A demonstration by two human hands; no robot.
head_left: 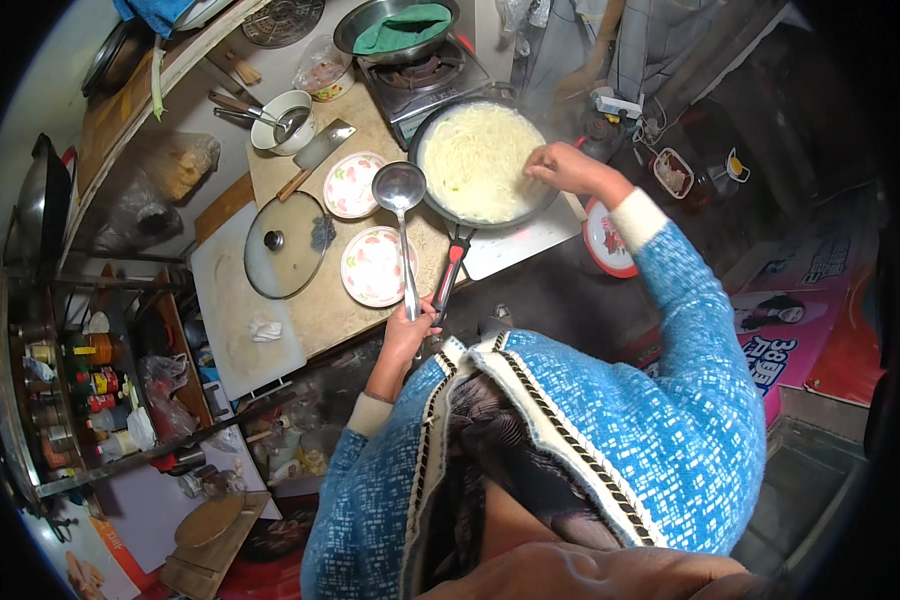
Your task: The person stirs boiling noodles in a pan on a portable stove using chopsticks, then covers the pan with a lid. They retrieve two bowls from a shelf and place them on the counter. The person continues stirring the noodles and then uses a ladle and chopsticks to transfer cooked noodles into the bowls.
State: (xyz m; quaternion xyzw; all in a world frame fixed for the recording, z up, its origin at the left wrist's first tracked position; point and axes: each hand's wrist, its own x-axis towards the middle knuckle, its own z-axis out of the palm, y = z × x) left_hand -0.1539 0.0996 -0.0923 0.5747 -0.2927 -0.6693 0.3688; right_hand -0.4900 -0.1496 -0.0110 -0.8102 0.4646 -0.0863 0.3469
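A round pan [423,198] filled with pale, shredded-looking food in whitish liquid [478,160] stands at the far middle. Over its right rim is my right hand [566,167], fingertips drawn together and pointing down at the food; anything between them is too small to make out. My left hand [408,332] is closed round the handle of a metal ladle [399,187], whose bowl lies out beyond two plates' right edges. Right beside that hand runs the pan's black and red handle [452,268]; whether my fingers also touch it I cannot tell.
Two flower-patterned plates [353,186] [378,266], a glass lid [286,246] and a cleaver [324,146] lie on the worktop left of the pan. Behind are a white bowl with utensils [283,122] and a gas stove [428,85]. A red-rimmed basin [608,240] is at right.
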